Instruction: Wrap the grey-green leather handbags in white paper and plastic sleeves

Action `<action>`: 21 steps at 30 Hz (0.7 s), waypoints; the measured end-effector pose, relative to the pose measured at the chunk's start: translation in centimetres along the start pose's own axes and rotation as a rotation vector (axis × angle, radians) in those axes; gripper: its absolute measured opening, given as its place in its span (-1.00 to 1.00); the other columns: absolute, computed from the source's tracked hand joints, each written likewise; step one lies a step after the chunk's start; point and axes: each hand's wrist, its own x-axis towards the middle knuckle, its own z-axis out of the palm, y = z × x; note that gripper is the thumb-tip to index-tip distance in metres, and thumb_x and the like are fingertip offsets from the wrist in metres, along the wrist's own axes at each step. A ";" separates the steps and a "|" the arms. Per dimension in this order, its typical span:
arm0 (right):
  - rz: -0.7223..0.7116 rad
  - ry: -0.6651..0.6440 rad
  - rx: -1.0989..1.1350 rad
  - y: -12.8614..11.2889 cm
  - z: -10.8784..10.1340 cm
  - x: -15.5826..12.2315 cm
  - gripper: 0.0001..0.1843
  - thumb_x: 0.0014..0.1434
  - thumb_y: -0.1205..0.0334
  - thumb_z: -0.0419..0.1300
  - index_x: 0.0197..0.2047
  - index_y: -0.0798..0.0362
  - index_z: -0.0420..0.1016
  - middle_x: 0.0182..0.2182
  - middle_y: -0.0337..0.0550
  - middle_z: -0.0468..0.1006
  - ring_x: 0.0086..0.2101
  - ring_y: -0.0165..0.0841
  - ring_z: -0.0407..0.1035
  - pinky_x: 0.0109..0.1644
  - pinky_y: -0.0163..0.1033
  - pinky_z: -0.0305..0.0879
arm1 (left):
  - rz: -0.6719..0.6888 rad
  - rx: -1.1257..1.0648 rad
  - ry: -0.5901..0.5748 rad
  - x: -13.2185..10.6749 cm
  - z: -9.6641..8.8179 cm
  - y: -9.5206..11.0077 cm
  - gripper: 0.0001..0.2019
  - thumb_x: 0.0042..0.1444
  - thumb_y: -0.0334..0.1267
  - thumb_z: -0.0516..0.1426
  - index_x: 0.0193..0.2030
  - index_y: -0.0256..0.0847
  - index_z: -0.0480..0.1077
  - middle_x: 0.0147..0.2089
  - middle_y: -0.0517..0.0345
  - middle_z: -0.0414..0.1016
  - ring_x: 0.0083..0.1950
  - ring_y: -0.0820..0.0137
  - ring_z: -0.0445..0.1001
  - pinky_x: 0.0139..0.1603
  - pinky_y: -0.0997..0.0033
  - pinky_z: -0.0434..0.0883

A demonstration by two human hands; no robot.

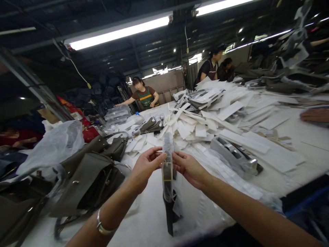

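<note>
Both hands hold up a dark strap (168, 185) wrapped in clear plastic, with a brass buckle near its middle. My left hand (147, 165) pinches the strap from the left at the buckle. From the right, my right hand (187, 166) grips the same spot, fingers closed on the wrapping. The strap stands upright above the white table (154, 212), its lower end hanging down toward me. A silver bracelet circles my left wrist.
Olive-grey handbags (87, 178) lie at the left beside a clear plastic bag (55, 145). A grey tape dispenser (235, 156) sits to the right. Heaps of white card pieces (218, 113) cover the far table. Other people work behind, and another person's hand (315, 115) rests at the right edge.
</note>
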 end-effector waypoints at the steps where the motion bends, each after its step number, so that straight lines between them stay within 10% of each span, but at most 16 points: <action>1: -0.004 -0.006 0.017 -0.2 0.3 -0.2 -0.58 0.00 0.03 0.45 -0.15 0.12 0.57 -0.15 -0.11 0.59 -0.20 -0.39 0.47 -0.06 -0.32 0.41 | 0.017 0.029 0.024 0.2 -0.1 0.1 -0.48 0.03 -0.02 0.35 0.04 -0.28 0.43 -0.21 0.06 0.54 -0.20 0.34 0.50 -0.19 0.41 0.45; 11: -0.162 0.067 -0.097 -0.5 0.3 -0.4 -0.50 -0.10 0.08 0.50 -0.13 0.14 0.54 -0.24 -0.16 0.56 -0.27 -0.41 0.45 -0.18 -0.33 0.44 | -0.202 0.150 -0.181 0.4 -0.6 1.3 -0.53 0.12 0.06 0.26 0.06 -0.20 0.48 -0.02 0.02 0.58 -0.03 0.22 0.53 -0.03 0.37 0.47; 16: -0.632 -0.020 -0.967 -1.8 -2.0 -1.5 -0.81 0.19 0.18 0.30 -0.14 0.05 0.62 -0.22 -0.15 0.62 -0.24 -0.36 0.47 -0.08 -0.27 0.39 | -0.216 0.064 -0.006 -0.5 0.5 0.8 -0.50 0.08 -0.01 0.31 0.10 -0.20 0.45 -0.05 0.10 0.61 -0.06 0.26 0.55 -0.11 0.46 0.48; 21: -0.785 0.139 -1.261 -5.4 -9.3 -3.9 -0.78 0.29 0.16 0.21 -0.08 0.03 0.61 -0.17 -0.13 0.64 -0.20 -0.39 0.50 -0.04 -0.31 0.38 | -0.294 -0.027 0.221 0.0 -0.2 0.7 -0.26 -0.20 0.09 0.43 0.11 -0.20 0.41 -0.05 0.17 0.61 -0.08 0.28 0.56 -0.19 0.50 0.53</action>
